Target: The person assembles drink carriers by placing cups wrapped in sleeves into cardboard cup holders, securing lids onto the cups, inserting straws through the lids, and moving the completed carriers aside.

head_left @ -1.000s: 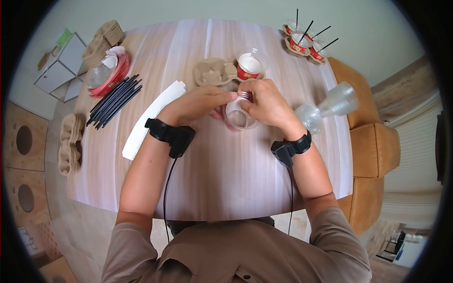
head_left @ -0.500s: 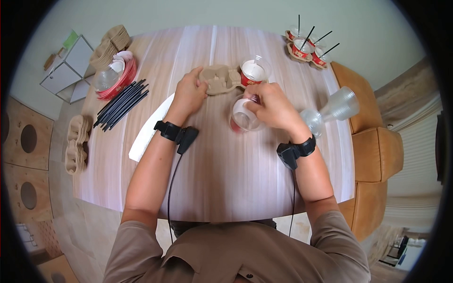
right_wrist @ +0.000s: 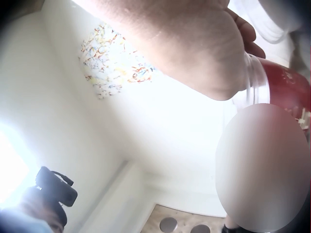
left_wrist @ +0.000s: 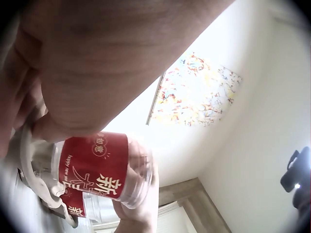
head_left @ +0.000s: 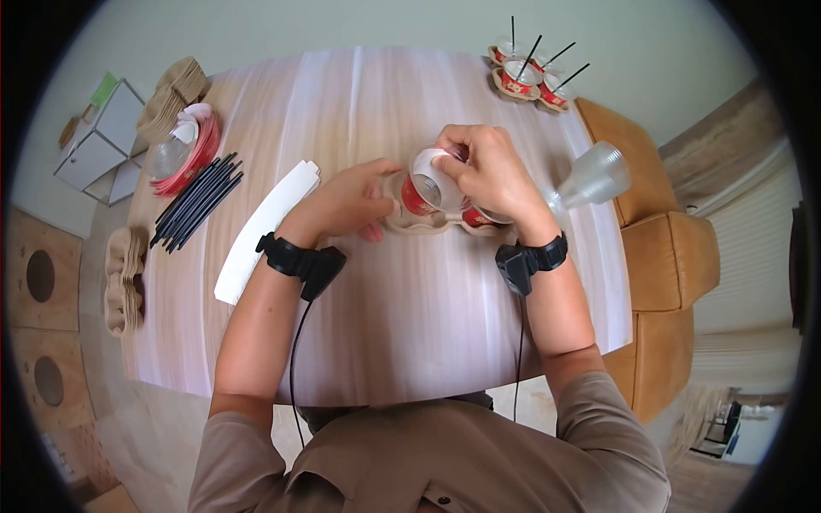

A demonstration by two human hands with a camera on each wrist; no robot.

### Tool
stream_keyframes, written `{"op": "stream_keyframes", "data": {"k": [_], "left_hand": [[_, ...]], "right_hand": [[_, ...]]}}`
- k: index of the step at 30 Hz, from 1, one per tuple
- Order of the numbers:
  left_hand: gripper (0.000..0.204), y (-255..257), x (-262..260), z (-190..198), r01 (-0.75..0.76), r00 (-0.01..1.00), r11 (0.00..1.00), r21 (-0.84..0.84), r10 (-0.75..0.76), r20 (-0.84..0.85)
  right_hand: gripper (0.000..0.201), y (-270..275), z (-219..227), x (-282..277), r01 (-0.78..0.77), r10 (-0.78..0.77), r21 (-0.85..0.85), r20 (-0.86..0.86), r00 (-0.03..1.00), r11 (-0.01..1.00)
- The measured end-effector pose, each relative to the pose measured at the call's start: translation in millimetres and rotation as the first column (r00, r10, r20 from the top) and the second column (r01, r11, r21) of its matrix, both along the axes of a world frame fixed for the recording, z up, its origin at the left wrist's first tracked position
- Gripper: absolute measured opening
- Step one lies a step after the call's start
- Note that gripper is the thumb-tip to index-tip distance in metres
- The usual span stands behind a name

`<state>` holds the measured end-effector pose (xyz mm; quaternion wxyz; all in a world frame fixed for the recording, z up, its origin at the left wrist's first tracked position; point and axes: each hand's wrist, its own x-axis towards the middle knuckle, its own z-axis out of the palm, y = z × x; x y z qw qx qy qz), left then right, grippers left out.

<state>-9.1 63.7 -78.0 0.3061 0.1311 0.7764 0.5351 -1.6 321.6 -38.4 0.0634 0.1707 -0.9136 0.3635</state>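
Observation:
My right hand (head_left: 489,175) pinches the rim of a clear plastic cup (head_left: 419,198) with a red paper sleeve. White paper shows at the cup's mouth, partly under the fingers. The cup is tilted, its base at the left side of a pulp cup carrier (head_left: 414,229). At the carrier's left end, my left hand (head_left: 344,203) grips the edge, thumb at the rim (left_wrist: 30,160) in the left wrist view. A second red-sleeved cup (head_left: 479,220) stands in the carrier's right side, mostly hidden beneath my right hand.
Stacked clear cups (head_left: 596,175) lie at the right. Black straws (head_left: 197,201), a white paper strip (head_left: 267,231) and red sleeves (head_left: 203,154) are on the left. Carrier stacks (head_left: 126,282) stand along the left edge. Filled carriers with strawed cups (head_left: 522,77) sit far right.
My left hand reached out to the carrier, and the carrier has come nearer to me with its cup. My right hand has lifted the held cup over the carrier's left side.

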Motion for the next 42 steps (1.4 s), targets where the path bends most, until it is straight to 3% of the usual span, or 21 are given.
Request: {"op": "stream_keyframes", "data": {"k": [7,9,10,12,19,21,24,36,42], "left_hand": [[0.052,-4,-2,4,0.036,0.999,0.999,-0.040,-0.034,0.032],[0.042,-10,-11,-6,0.040,0.962,0.993,-0.111,-0.068,-0.263],[0.042,-7,-11,-5,0.048,0.962,0.993,-0.108,-0.075,-0.263],[0.034,-3,-9,2,-0.086,0.976,0.992,0.088,0.102,-0.194],[0.036,-7,-7,2,-0.057,0.967,0.996,0.069,0.072,-0.246],[0.040,-11,-14,-4,-0.040,0.992,0.968,0.250,0.067,-0.104],[0.044,-7,-7,11,0.008,0.996,0.952,0.305,0.020,-0.087],[0.044,-1,-2,6,0.048,0.998,0.969,0.241,-0.037,-0.050],[0.041,-3,-5,5,0.072,0.996,0.977,0.203,-0.061,-0.058]], "right_hand": [[0.015,-2,-8,-3,-0.002,0.006,0.123,-0.032,0.999,0.992],[0.015,-3,-11,-2,0.011,-0.004,0.139,-0.047,0.999,0.990],[0.015,-5,-12,-2,0.009,-0.001,0.147,-0.059,0.998,0.989],[0.014,-7,-10,0,0.020,-0.011,0.166,-0.055,0.998,0.986],[0.013,-10,-20,-2,-0.002,0.008,0.141,-0.040,0.999,0.990],[0.013,-9,-21,-3,-0.010,0.014,0.142,-0.027,1.000,0.990],[0.013,-8,-20,-3,-0.007,0.008,0.142,-0.009,1.000,0.990],[0.013,-6,-25,-8,-0.020,0.019,0.107,0.014,1.000,0.994],[0.013,-11,-22,-6,-0.006,0.005,0.182,0.010,1.000,0.983]]}}
